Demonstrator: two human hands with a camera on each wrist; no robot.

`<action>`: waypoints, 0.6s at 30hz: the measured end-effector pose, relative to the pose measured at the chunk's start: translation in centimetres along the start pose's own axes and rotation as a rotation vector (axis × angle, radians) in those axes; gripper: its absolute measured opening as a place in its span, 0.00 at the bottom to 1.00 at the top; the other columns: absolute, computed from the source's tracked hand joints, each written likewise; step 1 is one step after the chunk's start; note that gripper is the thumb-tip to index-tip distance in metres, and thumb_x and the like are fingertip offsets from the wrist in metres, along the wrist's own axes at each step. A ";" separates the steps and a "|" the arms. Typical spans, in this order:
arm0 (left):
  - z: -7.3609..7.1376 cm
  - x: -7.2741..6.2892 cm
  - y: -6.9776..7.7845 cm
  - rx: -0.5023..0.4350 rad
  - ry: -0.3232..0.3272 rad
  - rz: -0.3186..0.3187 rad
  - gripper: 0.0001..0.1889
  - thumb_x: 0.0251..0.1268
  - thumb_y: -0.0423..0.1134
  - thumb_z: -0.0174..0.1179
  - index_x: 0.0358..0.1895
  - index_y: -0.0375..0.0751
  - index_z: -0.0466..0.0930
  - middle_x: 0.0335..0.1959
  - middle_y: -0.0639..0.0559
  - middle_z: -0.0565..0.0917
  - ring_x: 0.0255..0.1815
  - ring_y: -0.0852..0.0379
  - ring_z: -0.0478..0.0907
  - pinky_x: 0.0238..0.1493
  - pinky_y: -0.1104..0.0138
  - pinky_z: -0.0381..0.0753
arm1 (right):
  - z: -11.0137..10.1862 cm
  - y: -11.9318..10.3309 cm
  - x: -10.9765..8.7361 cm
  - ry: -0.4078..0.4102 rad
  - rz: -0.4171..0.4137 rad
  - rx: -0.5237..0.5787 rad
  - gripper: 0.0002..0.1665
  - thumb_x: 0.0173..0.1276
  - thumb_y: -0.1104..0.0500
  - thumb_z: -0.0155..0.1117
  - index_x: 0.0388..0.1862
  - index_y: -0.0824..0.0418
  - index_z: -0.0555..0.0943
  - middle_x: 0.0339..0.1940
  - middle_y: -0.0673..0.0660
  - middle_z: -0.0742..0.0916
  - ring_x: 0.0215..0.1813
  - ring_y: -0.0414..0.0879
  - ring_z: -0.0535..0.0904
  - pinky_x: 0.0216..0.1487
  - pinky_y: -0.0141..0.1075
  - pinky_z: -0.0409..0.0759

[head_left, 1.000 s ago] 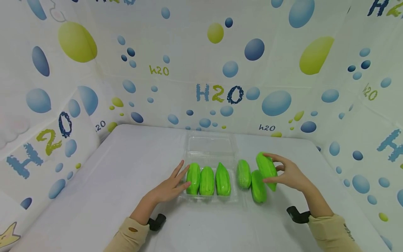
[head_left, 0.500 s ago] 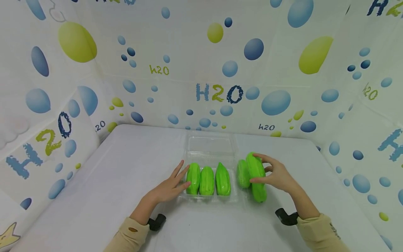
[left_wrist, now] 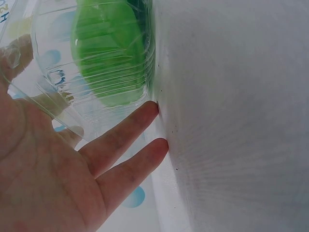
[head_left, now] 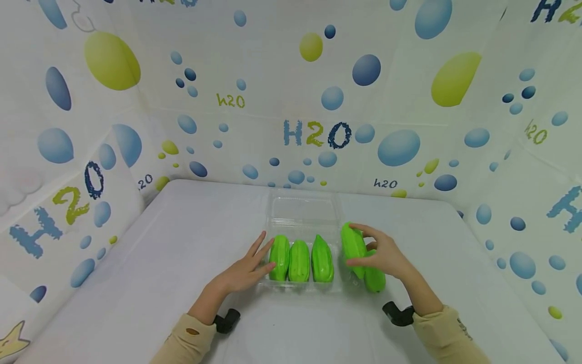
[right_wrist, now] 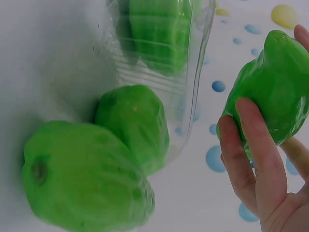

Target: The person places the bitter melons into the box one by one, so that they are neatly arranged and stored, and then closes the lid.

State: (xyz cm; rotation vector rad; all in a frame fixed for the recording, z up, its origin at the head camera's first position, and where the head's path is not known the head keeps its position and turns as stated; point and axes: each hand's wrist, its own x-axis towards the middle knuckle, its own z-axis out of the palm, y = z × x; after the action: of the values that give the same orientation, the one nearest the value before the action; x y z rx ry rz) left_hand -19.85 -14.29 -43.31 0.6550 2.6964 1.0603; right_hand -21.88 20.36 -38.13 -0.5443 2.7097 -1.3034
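My right hand grips a green ribbed gourd by its sides, thumb near and fingers far. The right wrist view shows this gourd, knobbed at one end, held raised above two others, a larger gourd and a smaller gourd, on the table. From the head, the held one covers most of the smaller. Three gourds lie side by side in a clear plastic box. My left hand rests at the box's left edge, fingers spread; two fingertips meet the table beside its wall.
The box's hinged lid lies folded back, away from me. A white cloth covers the table. Walls of white sheeting with blue and yellow-green bubble prints stand at the back and both sides.
My right hand has carried its gourd leftward, over the loose gourds and closer to the box's right side. The left hand and the box have stayed put.
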 end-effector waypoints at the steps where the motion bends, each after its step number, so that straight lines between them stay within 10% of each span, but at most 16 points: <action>1: 0.0 0.0 0.0 0.002 0.001 -0.001 0.35 0.70 0.54 0.43 0.73 0.45 0.41 0.73 0.46 0.32 0.69 0.37 0.48 0.58 0.41 0.59 | 0.2 0.0 0.1 -0.001 0.001 -0.002 0.49 0.42 0.48 0.78 0.66 0.49 0.67 0.59 0.62 0.72 0.43 0.54 0.78 0.37 0.39 0.78; 18: 0.1 0.1 -0.1 0.002 0.003 0.003 0.35 0.70 0.54 0.43 0.73 0.44 0.42 0.73 0.45 0.33 0.68 0.35 0.50 0.56 0.40 0.60 | 2.2 -0.4 1.0 -0.030 -0.010 -0.054 0.49 0.42 0.46 0.77 0.65 0.52 0.68 0.62 0.60 0.72 0.41 0.52 0.77 0.37 0.39 0.76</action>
State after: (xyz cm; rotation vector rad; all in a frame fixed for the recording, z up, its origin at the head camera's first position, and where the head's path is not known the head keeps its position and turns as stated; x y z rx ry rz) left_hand -19.90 -14.26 -43.39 0.6581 2.7003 1.0606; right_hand -22.24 18.13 -39.15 -0.5788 2.7281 -1.2175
